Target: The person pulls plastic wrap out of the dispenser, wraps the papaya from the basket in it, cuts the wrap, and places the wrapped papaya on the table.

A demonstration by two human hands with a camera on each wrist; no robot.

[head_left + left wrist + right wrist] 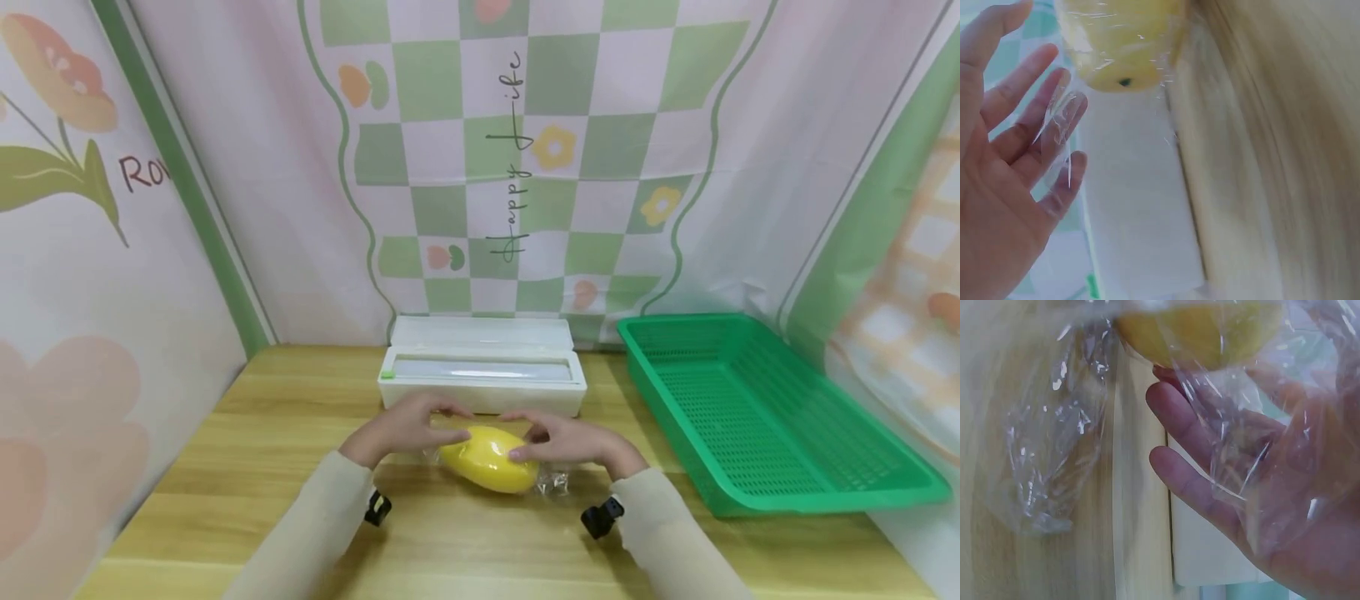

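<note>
A plump, glossy yellow fruit, with a small dark spot at one end in the left wrist view, is wrapped in clear cling film. My left hand is at its left end, thumb reaching over its top and fingers spread; loose film lies against those fingers. At the other end is my right hand, its thumb against the fruit's upper side. In the right wrist view its fingers are extended under the fruit, with clear film across the palm. A crumpled tail of film sticks out beside it.
Just behind the hands stands a white cling film box, lid raised, with the roll inside. A green perforated basket sits to the right on the wooden table. A patterned curtain hangs behind the table.
</note>
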